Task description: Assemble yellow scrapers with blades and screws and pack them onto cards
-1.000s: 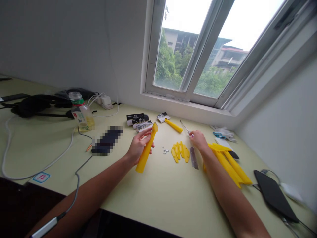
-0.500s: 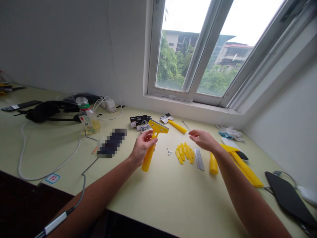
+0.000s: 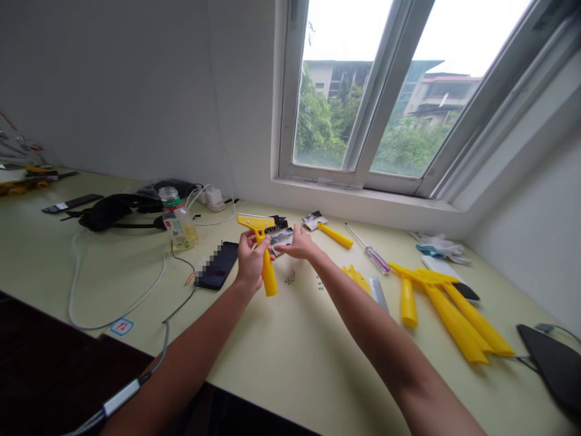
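My left hand (image 3: 252, 257) is wrapped round a yellow scraper (image 3: 269, 275), whose wide head with a metal strip points up and to the left. Just right of it, my right hand (image 3: 300, 243) has thumb and finger spread, with nothing visible between them, in front of black-and-white packets (image 3: 284, 237). Small metal screws (image 3: 289, 278) lie on the table below the hands. Behind my right forearm are yellow flat pieces (image 3: 356, 277) and grey blades (image 3: 378, 293). A screwdriver (image 3: 376, 258) with a clear handle lies to the right.
Several yellow scraper handles (image 3: 454, 315) are piled at the right, near white gloves (image 3: 442, 247) and a black phone (image 3: 551, 369). A yellow handle (image 3: 336, 235) lies at the back. At the left are a bottle (image 3: 179, 227), a dark phone (image 3: 222, 266) and cables.
My right hand has moved left towards the scraper, and the screwdriver now lies on the table, out of that hand. The scraper in my left hand has turned its head leftwards. The view has shifted.
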Demonstrator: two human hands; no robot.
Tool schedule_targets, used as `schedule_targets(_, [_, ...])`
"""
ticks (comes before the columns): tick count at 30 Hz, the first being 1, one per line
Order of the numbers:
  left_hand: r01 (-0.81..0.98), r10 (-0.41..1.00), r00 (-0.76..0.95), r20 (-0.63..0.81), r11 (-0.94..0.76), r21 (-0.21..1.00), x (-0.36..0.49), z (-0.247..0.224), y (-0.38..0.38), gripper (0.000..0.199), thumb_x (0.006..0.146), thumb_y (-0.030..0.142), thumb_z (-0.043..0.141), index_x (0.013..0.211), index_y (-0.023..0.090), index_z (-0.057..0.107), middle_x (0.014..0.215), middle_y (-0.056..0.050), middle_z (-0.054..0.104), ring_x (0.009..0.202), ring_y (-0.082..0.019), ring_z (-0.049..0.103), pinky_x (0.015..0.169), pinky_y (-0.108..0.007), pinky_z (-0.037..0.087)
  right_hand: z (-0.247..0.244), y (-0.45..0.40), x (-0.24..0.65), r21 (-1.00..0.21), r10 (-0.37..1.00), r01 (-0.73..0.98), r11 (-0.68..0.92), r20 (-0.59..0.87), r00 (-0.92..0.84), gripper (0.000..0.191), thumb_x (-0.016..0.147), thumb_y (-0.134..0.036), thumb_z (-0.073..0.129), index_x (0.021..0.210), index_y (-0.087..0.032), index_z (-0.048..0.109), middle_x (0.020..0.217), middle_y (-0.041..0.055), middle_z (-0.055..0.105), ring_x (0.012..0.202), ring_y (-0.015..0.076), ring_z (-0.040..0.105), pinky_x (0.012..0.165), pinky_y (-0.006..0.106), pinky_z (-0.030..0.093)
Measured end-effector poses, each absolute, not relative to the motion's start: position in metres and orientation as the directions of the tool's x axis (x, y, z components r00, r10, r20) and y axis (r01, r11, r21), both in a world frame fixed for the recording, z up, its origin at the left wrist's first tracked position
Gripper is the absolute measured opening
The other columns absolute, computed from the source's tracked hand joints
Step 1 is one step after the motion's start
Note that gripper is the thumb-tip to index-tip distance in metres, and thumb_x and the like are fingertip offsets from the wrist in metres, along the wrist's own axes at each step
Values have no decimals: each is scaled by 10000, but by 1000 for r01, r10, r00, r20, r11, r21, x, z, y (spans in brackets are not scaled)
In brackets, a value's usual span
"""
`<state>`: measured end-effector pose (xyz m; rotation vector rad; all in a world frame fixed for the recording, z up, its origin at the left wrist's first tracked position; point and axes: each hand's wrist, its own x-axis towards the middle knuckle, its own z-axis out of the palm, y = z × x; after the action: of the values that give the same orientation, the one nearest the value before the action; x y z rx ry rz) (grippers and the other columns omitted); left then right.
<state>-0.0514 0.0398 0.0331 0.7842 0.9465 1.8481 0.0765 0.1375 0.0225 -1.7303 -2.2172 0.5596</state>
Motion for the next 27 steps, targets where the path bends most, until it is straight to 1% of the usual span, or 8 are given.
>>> schedule_targets(3, [-421, 908, -387, 160, -328, 845, -50, 35, 37, 402, 669, 251, 748, 967, 225, 478, 838, 51, 543, 555, -61, 554, 464, -176, 456, 18, 132, 60, -444, 978, 878, 180, -18, -210, 1178, 627, -721, 635, 1516, -163, 101, 1466, 266, 344, 1326, 427, 358, 996, 541, 355])
schedule_targets(7, [-505, 923, -364, 124, -307, 807, -53, 39, 36, 312, 725, 266, 686, 944, 226, 467, 792, 43, 548, 574, -79, 567, 474, -175, 442, 23, 126, 62, -428, 976, 884, 188, -22, -218, 1111, 636, -611, 689, 1513, -206, 140, 1366, 219, 477, 1243, 393, 460, 962, 520, 393])
schedule_targets(10, [-597, 926, -371, 72, -297, 746, -56, 41, 38, 214, 773, 252, 601, 938, 226, 467, 816, 19, 570, 583, -87, 562, 485, -186, 440, 31, 114, 86, -437, 963, 865, 246, 5, -271, 1115, 664, -611, 670, 1520, -148, 128, 1430, 226, 409, 1305, 364, 406, 1009, 461, 384])
schedule_targets(12, [-635, 914, -401, 61, -325, 700, -59, 43, 40, 185, 779, 230, 575, 935, 224, 475, 825, 11, 572, 585, -86, 550, 506, -199, 449, 35, 98, 108, -497, 936, 798, 342, 100, -338, 1103, 679, -607, 671, 1521, -136, 135, 1472, 208, 368, 1355, 338, 351, 1065, 433, 349])
schedule_targets(14, [-648, 895, -441, 65, -368, 667, -65, 46, 42, 159, 772, 214, 579, 908, 210, 495, 827, 6, 563, 601, -86, 541, 540, -212, 464, 36, 75, 129, -590, 896, 679, 437, 218, -388, 1038, 702, -583, 677, 1518, -197, 164, 1498, 161, 351, 1365, 314, 346, 1082, 444, 349])
schedule_targets(18, [-614, 841, -533, 94, -461, 640, -80, 53, 44, 96, 766, 200, 601, 843, 192, 545, 840, 0, 545, 650, -87, 535, 608, -220, 475, 32, 26, 149, -742, 866, 468, 481, 321, -382, 952, 752, -504, 682, 1510, -290, 146, 1547, 102, 266, 1385, 275, 323, 1029, 436, 450])
schedule_targets(21, [-596, 816, -570, 97, -492, 634, -80, 55, 43, 87, 790, 197, 594, 868, 212, 560, 889, -2, 558, 712, -99, 547, 651, -226, 477, 29, 3, 141, -740, 824, 391, 547, 394, -407, 955, 742, -457, 708, 1502, -309, 150, 1546, 94, 256, 1391, 275, 309, 1035, 440, 460])
schedule_targets(27, [-601, 855, -495, 159, -468, 647, -62, 51, 34, 110, 817, 168, 584, 910, 228, 578, 953, -1, 559, 836, -129, 575, 760, -289, 495, 24, -4, 123, -681, 773, 370, 632, 522, -361, 922, 720, -406, 726, 1475, -293, 209, 1503, 112, 283, 1370, 281, 315, 1043, 446, 455])
